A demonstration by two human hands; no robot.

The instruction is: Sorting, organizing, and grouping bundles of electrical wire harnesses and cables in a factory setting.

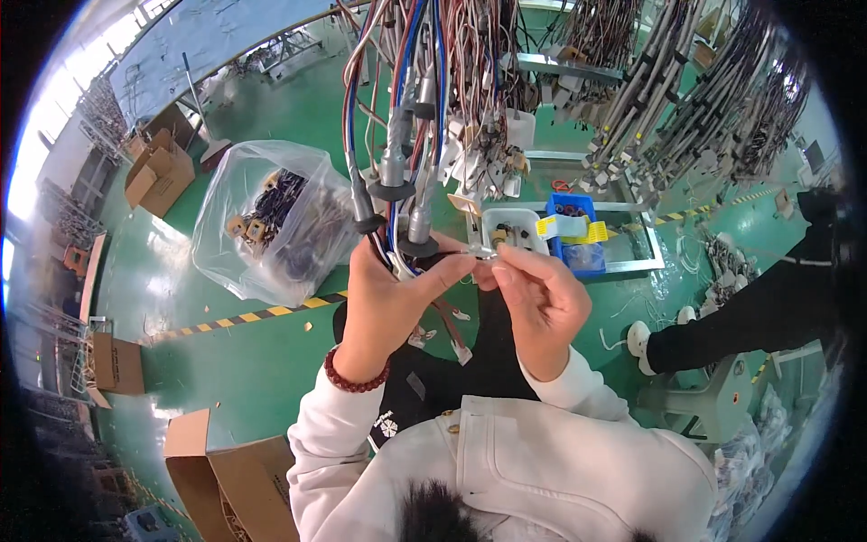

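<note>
Green floor (271,361) fills this big work room, with a yellow and black stripe (262,314) painted across it. One view looks down from the head.

Lots of wire bundles (424,99) hang down from above, right over the hands. Left of the bundles sits a clear plastic bag (262,221) full of dark parts. Brown cardboard boxes (158,172) stand farther left of the bundles, and one more open box (226,479) lies down low, below the bag. Just right of the bundles is a small white tub (513,230), and a blue bin (573,235) sits beside that. Far right of the bundles, another person's dark leg and white shoe (643,339) show.

The left hand (388,307) is closed around the bottom of the hanging wires, with red, blue and white ones running through the fingers. A dark red bead bracelet (354,375) is on that wrist. The right hand (542,298) pinches a small shiny end piece (483,256) between thumb and fingertip, just right of the held wires.

It looks like the step is joining or checking that little end piece on one wire. The next move likely needs a steady, gentle push, with the left hand holding the wires tight.

Both arms come up from below in white sleeves (560,388), bent at the elbows, and the hands meet close together.
</note>
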